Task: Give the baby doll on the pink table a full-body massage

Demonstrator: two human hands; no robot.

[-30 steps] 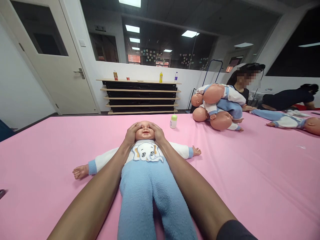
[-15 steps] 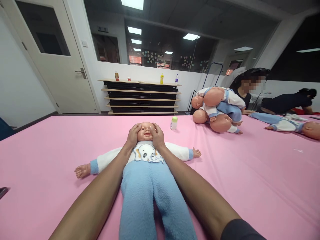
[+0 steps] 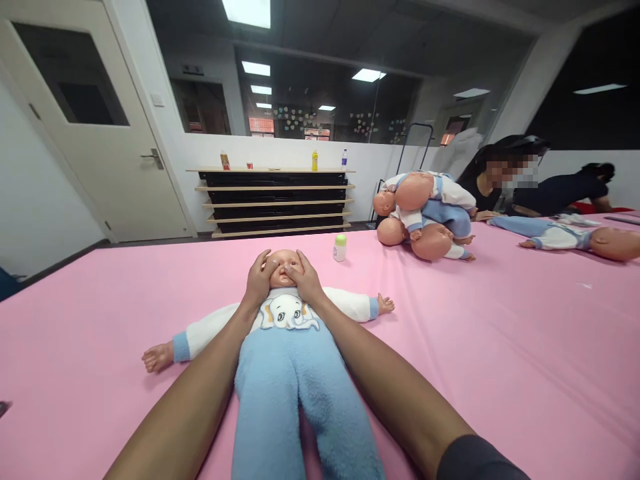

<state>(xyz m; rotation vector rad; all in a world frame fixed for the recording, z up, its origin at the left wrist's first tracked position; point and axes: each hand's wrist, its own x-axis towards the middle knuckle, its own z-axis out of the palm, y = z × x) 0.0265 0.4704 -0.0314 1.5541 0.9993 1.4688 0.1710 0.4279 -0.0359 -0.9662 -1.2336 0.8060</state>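
A baby doll (image 3: 295, 373) lies face up on the pink table cover (image 3: 475, 373), legs toward me and arms spread out. It wears a white top with an elephant's face and fuzzy light-blue trousers. My left hand (image 3: 259, 279) cups one side of the doll's head (image 3: 284, 257), and its thumb rests across the face by the nose. From the other side my right hand (image 3: 307, 277) holds the head too, thumb pressed near the nose. Both thumbs hide part of the doll's face. Beyond my right hand stands a small white bottle (image 3: 340, 249) with a green cap.
Several more dolls (image 3: 425, 213) are piled at the back right. Another doll (image 3: 565, 233) lies farther right, near a person (image 3: 493, 173) at the table's far side. Behind the table are low stacked shelves (image 3: 275, 200) with drinks on top. A dark object (image 3: 4, 407) shows at the left edge.
My thumbs have moved inward over the doll's face, from beside the eyes and cheek to the nose. Both hands stay around the head. The view has shifted slightly.
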